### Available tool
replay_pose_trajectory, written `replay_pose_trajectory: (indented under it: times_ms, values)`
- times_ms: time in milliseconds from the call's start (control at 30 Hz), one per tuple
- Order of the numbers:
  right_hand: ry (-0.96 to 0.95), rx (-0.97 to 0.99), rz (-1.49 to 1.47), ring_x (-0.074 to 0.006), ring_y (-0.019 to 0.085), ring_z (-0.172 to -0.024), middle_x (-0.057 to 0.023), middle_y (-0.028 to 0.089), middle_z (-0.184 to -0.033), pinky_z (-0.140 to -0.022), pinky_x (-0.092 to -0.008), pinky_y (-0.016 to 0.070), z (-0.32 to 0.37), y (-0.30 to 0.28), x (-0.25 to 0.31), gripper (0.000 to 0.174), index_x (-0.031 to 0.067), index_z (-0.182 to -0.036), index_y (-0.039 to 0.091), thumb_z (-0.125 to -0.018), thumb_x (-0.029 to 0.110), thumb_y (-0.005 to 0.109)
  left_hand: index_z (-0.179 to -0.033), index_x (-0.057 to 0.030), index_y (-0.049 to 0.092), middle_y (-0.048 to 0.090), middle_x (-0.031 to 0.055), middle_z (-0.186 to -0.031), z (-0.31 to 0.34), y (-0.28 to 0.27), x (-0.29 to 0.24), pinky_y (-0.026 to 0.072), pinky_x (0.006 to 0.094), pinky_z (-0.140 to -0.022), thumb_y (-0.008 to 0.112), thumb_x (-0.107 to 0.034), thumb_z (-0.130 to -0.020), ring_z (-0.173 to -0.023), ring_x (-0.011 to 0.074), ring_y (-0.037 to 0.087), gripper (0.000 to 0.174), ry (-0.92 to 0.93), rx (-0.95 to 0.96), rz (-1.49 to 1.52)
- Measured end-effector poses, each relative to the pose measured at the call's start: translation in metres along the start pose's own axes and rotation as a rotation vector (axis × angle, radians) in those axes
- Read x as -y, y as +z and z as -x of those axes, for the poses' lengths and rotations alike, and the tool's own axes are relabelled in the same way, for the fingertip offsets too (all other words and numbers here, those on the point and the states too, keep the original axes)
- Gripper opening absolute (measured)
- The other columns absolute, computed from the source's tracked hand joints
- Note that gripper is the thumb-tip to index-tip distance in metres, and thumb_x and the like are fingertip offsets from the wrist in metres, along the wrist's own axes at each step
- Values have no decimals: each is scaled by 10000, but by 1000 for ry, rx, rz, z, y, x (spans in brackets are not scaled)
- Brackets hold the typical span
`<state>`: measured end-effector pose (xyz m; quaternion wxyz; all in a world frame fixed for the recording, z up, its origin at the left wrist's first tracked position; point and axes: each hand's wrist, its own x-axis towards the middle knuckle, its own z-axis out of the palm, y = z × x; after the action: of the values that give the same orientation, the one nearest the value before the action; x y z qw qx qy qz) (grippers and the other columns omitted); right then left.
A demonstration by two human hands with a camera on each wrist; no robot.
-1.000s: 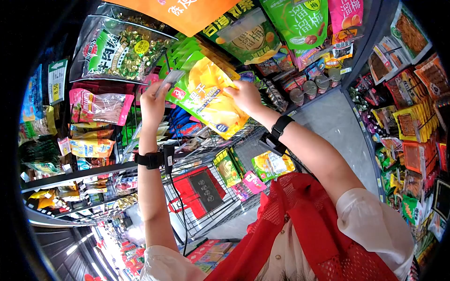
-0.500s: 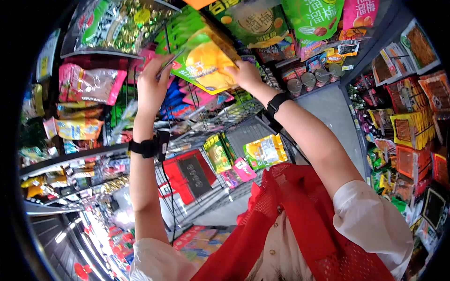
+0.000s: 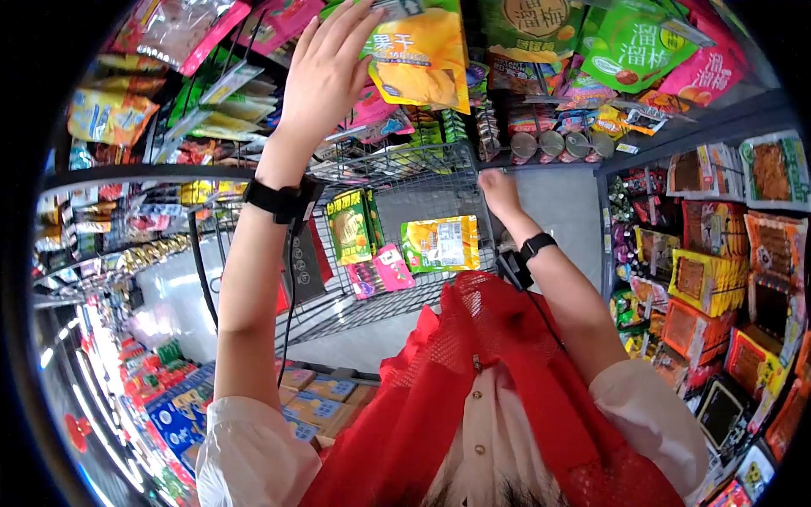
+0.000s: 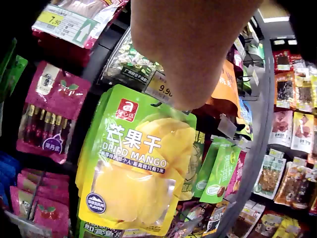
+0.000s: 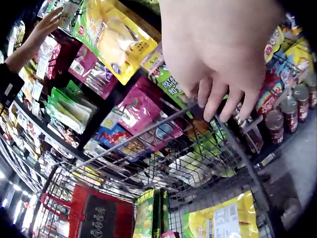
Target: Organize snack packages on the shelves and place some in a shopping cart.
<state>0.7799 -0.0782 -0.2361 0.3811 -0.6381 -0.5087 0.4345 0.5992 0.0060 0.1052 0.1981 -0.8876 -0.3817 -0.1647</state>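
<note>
Left grip (image 3: 325, 80) is up at the snack rack, fingers straight and a bit spread, right next to the left side of a dried mango pack (image 4: 138, 168). Can't tell if the fingertips are actually touching it, tbh. That pack hangs on the rack with its front showing, more of the same kind stacked behind it, and a 9.90 price tag (image 4: 159, 88) sits just above.

Right grip (image 3: 500, 193) is lower down, by the far right corner of the wire cart (image 3: 431, 201). Its fingers hang loose, slightly bent and spread, and aren't pinching anything. From the right wrist view they overlap the cart rim, but I can't say whether they're resting on it.

Inside the cart: a yellow-and-green pack (image 3: 441, 245) lying on the right with a white printed panel up, green packs (image 3: 348, 235) leaning together to its left, and a pink pack (image 3: 394, 269) on the near side between them. Also a red flap (image 5: 74, 203) with a dark panel at the cart's left end.

Around the rack, green plum bags (image 3: 627, 49) hang right of the mango, with a row of small jars (image 3: 551, 145) below on the shelf.
</note>
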Motion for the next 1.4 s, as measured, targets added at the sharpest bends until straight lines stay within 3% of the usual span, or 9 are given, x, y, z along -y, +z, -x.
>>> replay_pose_trajectory:
  times_ms: [200, 233, 500, 700, 767, 900, 1067, 1200, 1400]
  values:
    - [212, 616, 210, -159, 565, -806, -90, 621, -865, -724, -300, 438, 51, 18, -61, 260, 18, -949, 588, -818, 233, 522, -1233, -89, 377, 347, 103, -1298, 85, 32, 5, 271, 431, -967, 557, -67, -733, -1185, 277, 342, 532, -156, -79, 63]
    - [250, 731, 275, -150, 558, -812, -81, 618, -878, -733, -296, 437, 60, 3, -20, 272, 10, -965, 585, -821, 231, 519, -1235, -87, 375, 339, 109, -1302, 108, 35, -2, 269, 435, -967, 557, -65, -732, -1187, 282, 338, 536, -223, -34, 83]
    - [192, 918, 362, -181, 566, -854, -94, 615, -918, -760, -295, 437, 83, 27, -52, 279, -13, -971, 573, -814, 212, 521, -1192, -94, 395, 326, 103, -1295, 338, 58, -69, 231, 427, -991, 575, -103, -715, -1206, 289, 296, 510, -673, 451, 269]
    - [81, 775, 385, -262, 591, -777, -158, 615, -853, -674, -346, 449, 117, 45, -65, 249, -3, -904, 589, -797, 202, 498, -1133, -90, 461, 395, 99, -1241, 454, 64, -76, 255, 418, -978, 585, -159, -717, -1181, 286, 329, 440, -826, 533, 362]
    - [36, 764, 524, -288, 567, -886, -161, 604, -916, -761, -358, 439, 127, 52, -74, 257, 6, -924, 592, -784, 199, 497, -1156, -91, 451, 365, 100, -1278, 482, 68, -62, 255, 457, -970, 558, -224, -764, -1187, 281, 329, 427, -833, 779, 473]
    - [185, 688, 716, -287, 552, -924, -151, 587, -980, -797, -358, 431, 150, 72, -79, 306, 42, -978, 585, -772, 246, 486, -1090, -101, 509, 462, 102, -1180, 514, 54, -31, 303, 422, -935, 582, -207, -734, -1133, 269, 394, 379, -793, 818, 536]
    - [376, 513, 1185, -313, 548, -920, -161, 582, -974, -767, -363, 436, 167, 118, -16, 247, 48, -938, 584, -775, 203, 483, -1025, -26, 534, 524, 166, -1062, 565, 26, -12, 400, 353, -847, 586, -142, -746, -995, 327, 487, 307, -847, 475, 696]
    - [79, 473, 801, -321, 544, -913, -184, 577, -946, -770, -372, 434, 144, 155, -54, 240, 53, -930, 588, -754, 209, 539, -1001, -10, 539, 534, 172, -1027, 603, 9, -13, 401, 383, -829, 558, -134, -758, -958, 332, 500, 274, -957, 435, 794]
    - [102, 625, 880, -332, 544, -913, -197, 573, -959, -793, -381, 432, 95, 222, -70, 302, 25, -963, 576, -736, 223, 575, -1020, -4, 517, 526, 171, -1045, 599, 40, -23, 387, 367, -859, 566, -60, -738, -1008, 338, 474, 292, -1063, 473, 926]
